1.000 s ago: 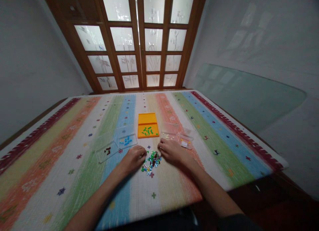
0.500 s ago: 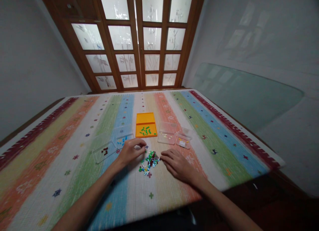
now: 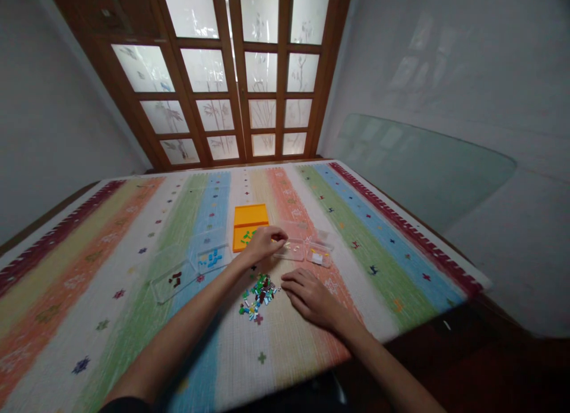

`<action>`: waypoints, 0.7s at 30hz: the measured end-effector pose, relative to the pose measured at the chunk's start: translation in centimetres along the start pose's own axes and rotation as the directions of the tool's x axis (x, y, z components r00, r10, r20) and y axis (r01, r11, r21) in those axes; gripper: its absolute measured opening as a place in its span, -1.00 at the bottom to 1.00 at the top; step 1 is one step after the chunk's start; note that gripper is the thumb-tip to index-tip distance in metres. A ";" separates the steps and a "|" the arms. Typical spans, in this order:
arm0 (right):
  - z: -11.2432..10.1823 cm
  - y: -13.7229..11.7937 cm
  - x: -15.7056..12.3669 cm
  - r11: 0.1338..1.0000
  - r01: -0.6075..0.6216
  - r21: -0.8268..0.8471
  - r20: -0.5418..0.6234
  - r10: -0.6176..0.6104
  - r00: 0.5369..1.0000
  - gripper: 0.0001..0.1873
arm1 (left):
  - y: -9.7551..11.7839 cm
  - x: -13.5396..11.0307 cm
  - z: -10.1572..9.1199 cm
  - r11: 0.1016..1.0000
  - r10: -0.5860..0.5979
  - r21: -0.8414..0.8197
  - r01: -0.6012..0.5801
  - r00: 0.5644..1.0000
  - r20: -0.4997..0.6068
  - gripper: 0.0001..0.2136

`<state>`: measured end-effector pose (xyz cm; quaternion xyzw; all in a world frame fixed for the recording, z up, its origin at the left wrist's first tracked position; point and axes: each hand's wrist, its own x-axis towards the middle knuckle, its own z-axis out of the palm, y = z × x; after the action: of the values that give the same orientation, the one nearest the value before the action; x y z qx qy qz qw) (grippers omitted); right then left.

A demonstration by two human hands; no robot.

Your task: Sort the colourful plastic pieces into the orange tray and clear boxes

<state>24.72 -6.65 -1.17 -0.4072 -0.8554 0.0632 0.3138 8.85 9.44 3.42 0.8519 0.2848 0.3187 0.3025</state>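
Note:
My left hand (image 3: 266,242) is over the front right of the orange box (image 3: 250,214), its fingertips pinched together at the left edge of a clear box (image 3: 291,256) with small whitish pieces. Whatever is in the pinch is too small to make out. Green pieces (image 3: 246,238) lie in the orange box, partly hidden by the hand. My right hand (image 3: 309,297) rests on the cloth, fingers loosely stretched out, just right of a mixed pile of small toy bricks (image 3: 262,289) in green, dark red, blue, white and yellow.
To the left stand clear boxes, one with blue pieces (image 3: 214,259), another with dark red pieces (image 3: 175,279). At the right is a small clear box (image 3: 319,256) with yellow and white pieces. A striped cloth (image 3: 276,359) covers the table.
My left hand has moved from the pile's left side up and right, across the orange box to the clear box of whitish pieces. My right hand stays beside the pile. The view has shifted slightly.

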 end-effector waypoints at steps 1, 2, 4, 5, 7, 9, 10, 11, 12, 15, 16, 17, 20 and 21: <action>0.0 0.0 0.0 1.000 0.005 -0.002 0.000 -0.005 1.000 -0.73 | -0.1 0.2 0.2 1.000 -0.006 -0.005 0.006 1.000 0.006 -0.90; 0.0 0.0 0.0 1.000 0.009 -0.005 0.000 -0.009 1.000 -0.73 | -0.2 0.4 0.4 1.000 -0.012 -0.010 0.013 1.000 0.011 -0.90; 0.0 0.0 0.0 1.000 0.003 -0.011 0.001 -0.003 1.000 -0.73 | -0.4 0.4 0.6 0.999 -0.026 -0.019 0.026 0.999 0.019 -0.90; 0.0 0.0 0.0 1.000 -0.004 -0.011 0.004 0.004 1.000 -0.73 | -0.4 0.4 0.7 0.999 -0.032 -0.022 0.033 0.999 0.022 -0.90; 0.0 0.0 0.0 1.000 -0.016 -0.010 0.011 0.016 1.000 -0.72 | -0.5 0.3 0.8 0.999 -0.044 -0.025 0.044 0.999 0.026 -0.90; 0.0 -0.1 0.0 1.000 -0.027 -0.008 0.023 0.027 0.999 -0.72 | -0.6 0.2 0.7 0.998 -0.054 -0.026 0.054 0.998 0.026 -0.90; 0.0 -0.1 0.0 0.999 -0.032 -0.008 0.026 0.032 0.999 -0.72 | -0.7 0.1 0.7 0.998 -0.058 -0.026 0.059 0.998 0.027 -0.90; 0.0 -0.1 0.0 0.999 -0.034 -0.008 0.026 0.034 0.999 -0.73 | -0.7 0.1 0.7 0.998 -0.062 -0.026 0.063 0.998 0.026 -0.89; 0.0 -0.1 0.0 0.999 -0.034 -0.008 0.027 0.034 0.999 -0.73 | -0.8 0.1 0.6 0.997 -0.067 -0.025 0.067 0.997 0.025 -0.89; 0.0 -0.2 -0.1 0.999 -0.035 -0.009 0.030 0.035 0.999 -0.73 | -1.0 0.1 0.6 0.997 -0.077 -0.025 0.077 0.997 0.017 -0.87; 0.0 -0.1 -0.1 0.999 -0.036 -0.010 0.033 0.037 0.999 -0.72 | -1.1 0.1 0.7 0.997 -0.079 -0.025 0.079 0.997 0.014 -0.87; 0.0 -0.1 -0.1 0.999 -0.039 -0.011 0.035 0.039 0.999 -0.72 | -1.1 0.1 0.7 0.996 -0.080 -0.027 0.081 0.997 0.012 -0.86; 0.0 -0.1 -0.1 0.999 -0.038 -0.013 0.030 0.038 0.999 -0.72 | -1.3 0.1 0.8 0.996 -0.081 -0.033 0.082 0.997 0.009 -0.82; 0.0 -0.1 -0.1 0.999 -0.038 -0.012 0.028 0.039 0.999 -0.72 | -1.3 0.1 0.9 0.996 -0.081 -0.035 0.081 0.997 0.008 -0.81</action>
<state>24.67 -6.81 -1.15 -0.4244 -0.8522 0.0699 0.2980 9.12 10.04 2.02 0.8354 0.3123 0.3082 0.3309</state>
